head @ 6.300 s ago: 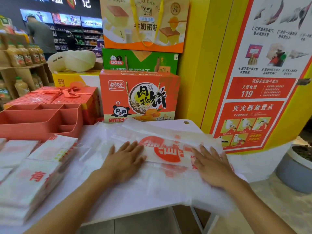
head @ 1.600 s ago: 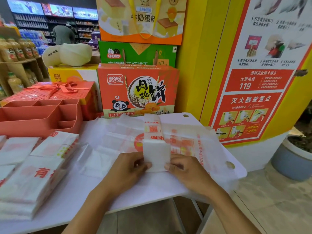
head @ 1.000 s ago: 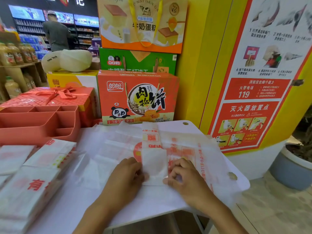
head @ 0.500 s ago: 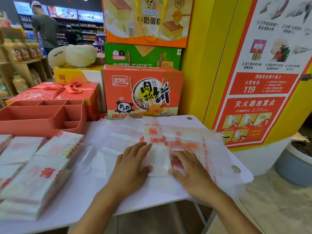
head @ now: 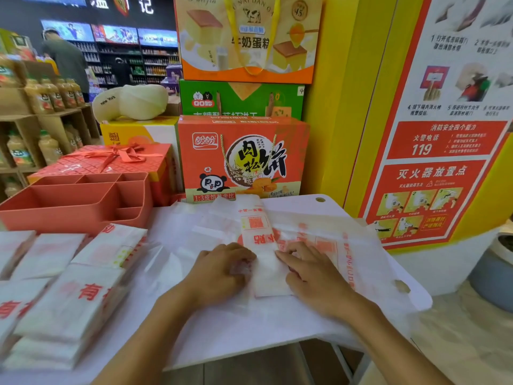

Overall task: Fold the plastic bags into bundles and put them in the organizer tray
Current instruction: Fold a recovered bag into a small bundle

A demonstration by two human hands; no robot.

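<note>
Folding spot: centre frame, where a plastic bag [head: 258,226] folded into a long narrow strip lies on loose bags [head: 352,245] spread over the white table [head: 249,334].
Left hand [head: 219,273]: knuckles up, fingers curled against the strip's left edge; whether they pinch it cannot be told.
Right hand [head: 313,276]: palm down, fingers nearly straight, fingertips pressing the strip's right edge.
Organizer tray [head: 69,218]: red, left of frame, well apart from the strip.
Bag stacks [head: 69,304]: lower left.

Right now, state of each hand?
Left hand: fingers curled, pinching left edge of the narrow folded white plastic bag strip.
Right hand: open, straight fingers pressing its right edge.
</note>
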